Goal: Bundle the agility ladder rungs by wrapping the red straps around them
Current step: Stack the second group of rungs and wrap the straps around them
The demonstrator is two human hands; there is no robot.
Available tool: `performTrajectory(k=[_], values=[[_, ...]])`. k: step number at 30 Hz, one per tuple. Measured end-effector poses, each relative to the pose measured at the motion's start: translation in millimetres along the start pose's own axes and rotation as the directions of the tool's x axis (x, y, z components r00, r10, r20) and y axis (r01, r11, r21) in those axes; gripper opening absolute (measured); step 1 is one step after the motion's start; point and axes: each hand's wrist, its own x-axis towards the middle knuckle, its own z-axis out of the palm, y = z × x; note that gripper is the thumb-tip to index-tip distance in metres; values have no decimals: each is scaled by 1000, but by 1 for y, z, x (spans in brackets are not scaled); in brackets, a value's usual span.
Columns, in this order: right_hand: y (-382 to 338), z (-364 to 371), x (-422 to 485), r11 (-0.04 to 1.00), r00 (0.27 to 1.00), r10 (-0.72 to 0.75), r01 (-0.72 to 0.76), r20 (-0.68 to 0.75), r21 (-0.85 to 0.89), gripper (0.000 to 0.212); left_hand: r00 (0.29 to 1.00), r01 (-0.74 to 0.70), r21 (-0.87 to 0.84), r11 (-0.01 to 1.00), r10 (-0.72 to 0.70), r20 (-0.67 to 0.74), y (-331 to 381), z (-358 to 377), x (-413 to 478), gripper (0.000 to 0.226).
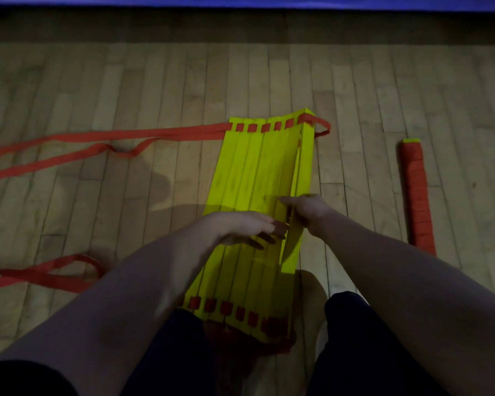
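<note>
Several yellow ladder rungs (249, 172) lie side by side on the wooden floor, threaded at both ends by red straps (97, 138). At the right side some rungs stand on edge in a stack (305, 155). My right hand (309, 210) grips this upright stack near its middle, thumb pointing left. My left hand (246, 228) lies flat, fingers straight, on the flat rungs just left of the stack. The far strap trails away to the left in two lines. The near strap (49, 274) loops on the floor at lower left.
A finished bundle (416, 195), yellow rungs wrapped in red strap, lies on the floor to the right. A blue mat edge (240, 1) runs along the top. My dark-clothed knees (363, 338) are at the bottom, close to the rungs' near ends.
</note>
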Motion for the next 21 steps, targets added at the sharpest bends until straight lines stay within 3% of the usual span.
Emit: performTrajectory(k=[1, 3, 5, 7, 11, 13, 16, 19, 21], values=[[-1, 1, -1, 1000, 1000, -6, 6, 6, 2, 32, 998, -32, -25, 999, 30, -56, -2, -4, 3, 17], [-3, 2, -3, 999, 999, -15, 13, 48, 32, 14, 947, -104, -90, 991, 71, -314, -7, -11, 12, 15], [-6, 6, -6, 997, 995, -32, 25, 99, 70, 4, 819, -80, -1, 997, 65, -570, -14, -19, 25, 14], [-9, 10, -8, 996, 993, -60, 53, 104, 77, 10, 733, 7, 88, 996, 54, -678, -20, -22, 34, 29], [-14, 16, -13, 989, 987, -79, 60, 141, 136, 33, 764, 0, 39, 999, 26, -645, -18, -22, 34, 54], [-17, 16, -16, 986, 974, -94, 62, 208, 153, 26, 797, -52, -100, 994, -19, -604, -13, -21, 30, 67], [-18, 12, -18, 987, 957, -73, 29, 282, 159, 29, 848, -96, -262, 960, -59, -526, -11, -21, 26, 61], [-18, 8, -18, 988, 949, -46, -4, 311, 157, 28, 869, -85, -300, 950, -76, -489, -10, -23, 22, 107], [-19, 9, -18, 989, 957, -18, -25, 291, 143, 23, 854, -106, -316, 943, -77, -514, -9, -22, 24, 103]])
